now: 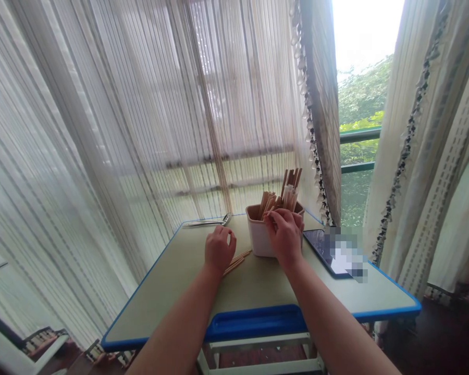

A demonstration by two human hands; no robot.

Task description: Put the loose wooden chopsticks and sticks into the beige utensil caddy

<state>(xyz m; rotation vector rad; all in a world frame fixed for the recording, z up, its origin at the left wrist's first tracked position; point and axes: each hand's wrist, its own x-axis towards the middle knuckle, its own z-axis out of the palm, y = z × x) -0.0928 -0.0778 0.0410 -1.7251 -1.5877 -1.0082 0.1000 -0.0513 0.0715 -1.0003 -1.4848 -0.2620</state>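
Observation:
A pinkish-white plastic container [261,240] stands near the back of the small table, with bundles of wooden chopsticks [266,202] upright in it. My right hand [284,234] is at its front rim, thumb and fingers pinched around what looks like a chopstick end. To the left, my left hand [219,249] is over the tabletop with its fingers curled closed; whatever they hold is hidden. Several loose chopsticks [237,261] lie just right of that hand, partly covered by it.
The pale tabletop [172,291] has a blue edge and a blue tray groove [254,322] in front. Behind my left hand lies a metal slotted utensil [209,223]. A dark tablet or phone [322,250], partly blurred out, lies at right. Sheer curtains [121,130] hang close behind the table.

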